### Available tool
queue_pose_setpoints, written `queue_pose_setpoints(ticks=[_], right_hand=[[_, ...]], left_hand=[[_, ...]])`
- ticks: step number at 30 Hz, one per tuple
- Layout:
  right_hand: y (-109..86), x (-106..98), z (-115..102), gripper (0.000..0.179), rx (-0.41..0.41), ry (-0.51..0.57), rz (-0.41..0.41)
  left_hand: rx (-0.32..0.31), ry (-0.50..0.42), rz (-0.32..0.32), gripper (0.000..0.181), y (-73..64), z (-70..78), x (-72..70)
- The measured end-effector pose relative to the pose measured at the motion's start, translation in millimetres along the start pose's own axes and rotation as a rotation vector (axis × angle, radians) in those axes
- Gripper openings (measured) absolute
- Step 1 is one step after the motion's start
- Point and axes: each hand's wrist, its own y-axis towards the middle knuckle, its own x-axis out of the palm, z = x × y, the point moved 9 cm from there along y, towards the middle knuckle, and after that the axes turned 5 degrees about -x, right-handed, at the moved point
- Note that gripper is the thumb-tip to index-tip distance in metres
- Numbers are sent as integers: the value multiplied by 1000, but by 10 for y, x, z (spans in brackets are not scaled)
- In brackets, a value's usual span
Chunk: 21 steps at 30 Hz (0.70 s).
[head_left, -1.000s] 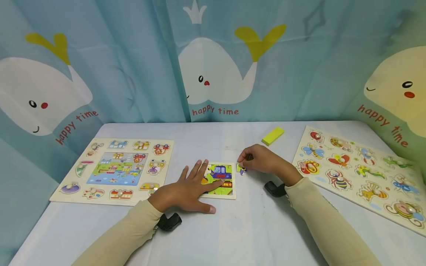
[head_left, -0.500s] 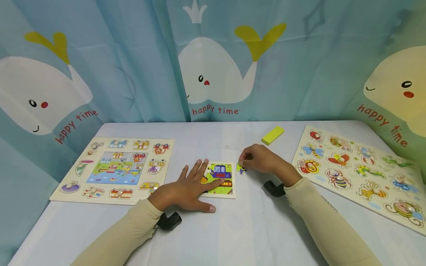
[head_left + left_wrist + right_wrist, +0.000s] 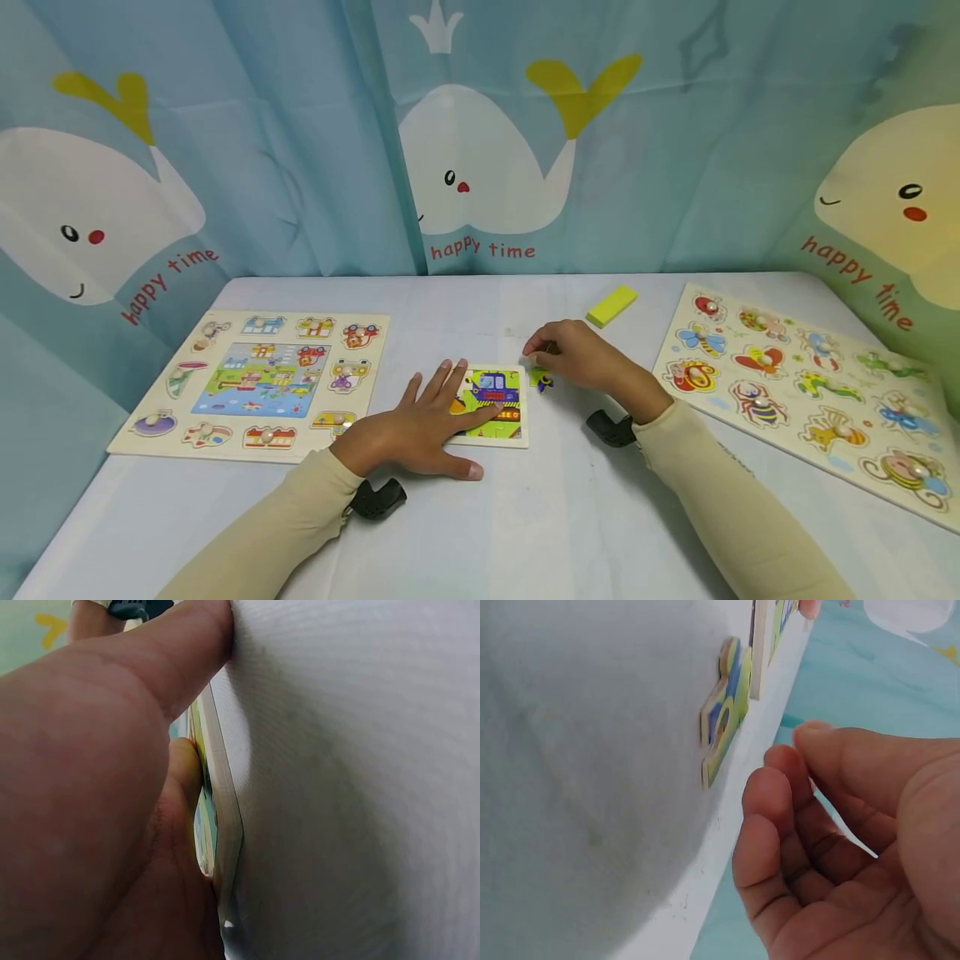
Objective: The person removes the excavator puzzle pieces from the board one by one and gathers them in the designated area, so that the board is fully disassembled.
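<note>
1 loose jigsaw piece [image 3: 733, 705] lies on the table [image 3: 525, 533], just right of the jigsaw board [image 3: 524, 417]; likely light, stiff, best pinched by its edges. The left hand [image 3: 420, 435] spreads over the board; the right hand [image 3: 583, 354], fingers curled, holds nothing.

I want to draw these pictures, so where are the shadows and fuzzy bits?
Head view: the insect puzzle board blurs towards its right end; left wrist view: shadow darkens the white tabletop beside the left hand; right wrist view: wide grey shadow lies around the loose puzzle piece.

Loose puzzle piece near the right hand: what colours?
The piece is mostly yellow-green and blue, clearest in the right wrist view.
</note>
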Motion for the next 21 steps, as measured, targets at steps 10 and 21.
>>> queue_pose_setpoints(ticks=[10, 21], right_hand=[[39, 88, -179, 16, -67, 64, 8], [137, 280, -406, 17, -184, 93, -79]], left_hand=[[13, -14, -1, 79, -11, 3, -18], [10, -14, 1, 78, -22, 8, -14]])
